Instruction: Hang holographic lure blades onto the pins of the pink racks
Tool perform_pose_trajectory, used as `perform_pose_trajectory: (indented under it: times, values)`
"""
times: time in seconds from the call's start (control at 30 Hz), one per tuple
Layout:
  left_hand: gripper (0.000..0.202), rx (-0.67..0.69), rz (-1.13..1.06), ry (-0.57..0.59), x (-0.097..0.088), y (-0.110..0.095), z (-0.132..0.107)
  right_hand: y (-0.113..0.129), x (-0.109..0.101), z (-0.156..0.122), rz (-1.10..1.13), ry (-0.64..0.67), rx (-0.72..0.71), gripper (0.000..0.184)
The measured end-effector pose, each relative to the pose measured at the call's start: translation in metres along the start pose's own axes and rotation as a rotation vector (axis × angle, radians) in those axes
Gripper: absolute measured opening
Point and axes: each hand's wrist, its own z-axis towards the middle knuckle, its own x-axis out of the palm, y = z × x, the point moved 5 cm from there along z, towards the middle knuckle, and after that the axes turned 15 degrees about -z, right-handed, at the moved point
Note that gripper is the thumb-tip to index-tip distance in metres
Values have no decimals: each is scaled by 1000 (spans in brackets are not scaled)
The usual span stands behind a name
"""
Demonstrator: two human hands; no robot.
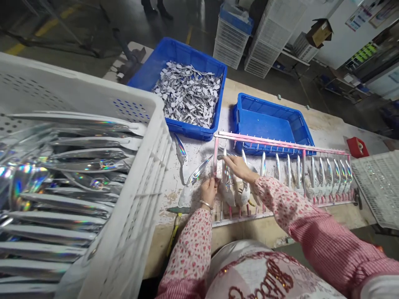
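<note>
Scuffed bench (226, 116) under rack (282, 144), dark floor (187, 20)

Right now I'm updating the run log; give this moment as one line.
left hand: at pink rack, left end | right hand: near upper left corner | silvery pieces: along rack

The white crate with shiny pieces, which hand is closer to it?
Left. The left hand is to the right of the crate, by the rack's left end; the right hand is farther right, over the rack.
</note>
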Motion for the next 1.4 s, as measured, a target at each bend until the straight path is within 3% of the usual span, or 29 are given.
perform_pose_trajectory:
  times: [0.07, 0.13, 0.23, 0.3, 0.43, 0.53, 0.6, 0.67, 0.73, 0.8, 0.87, 0.97, 1.07, 1.2, 1.4]
  values:
    - [51, 2, -4, 13, 2, -2, 0, -1, 19, -29, 151, 102, -69, 61]
    - [52, -10, -14, 24, 3, -4, 0, -3, 55, -75, 171, 261, -154, 53]
    - [52, -30, -21, 34, 5, -4, 0, -14, 115, -149, -13, 455, -197, 40]
    - [51, -27, -12, 27, 5, -5, 1, -21, 147, -182, -140, 518, -235, 37]
    - [48, -19, 7, 5, 6, -8, 1, -26, 182, -207, -302, 541, -310, 29]
    - [47, -10, 21, 7, 7, -10, 0, -23, 176, -203, -378, 549, -348, 28]
    - [45, -1, 25, 3, 7, -11, 0, -15, 150, -188, -310, 542, -434, 24]
    - [44, 4, 26, -7, 6, -11, -1, -6, 102, -152, -153, 433, -507, 23]
    - [44, 2, 27, -15, 5, -11, -2, -6, 37, -94, -47, 113, -389, 23]
    - [45, -1, 25, -15, 5, -12, -4, -12, -22, -31, -132, -223, -193, 34]
    - [47, -6, 28, -18, 5, -13, -6, -9, -53, 28, -288, -326, -115, 53]
    - [50, -20, 39, -31, 3, -13, -10, 3, -57, 95, -518, -294, -143, 64]
    - [49, -42, 49, -38, 1, -11, -13, 12, -39, 131, -639, -179, -228, 44]
    - [49, -79, 34, -50, -1, -10, -17, 7, -25, 150, -673, 29, -338, 32]
    - [49, -103, 20, 4, -3, -9, -21, 0, -30, 157, -644, 78, -434, 27]
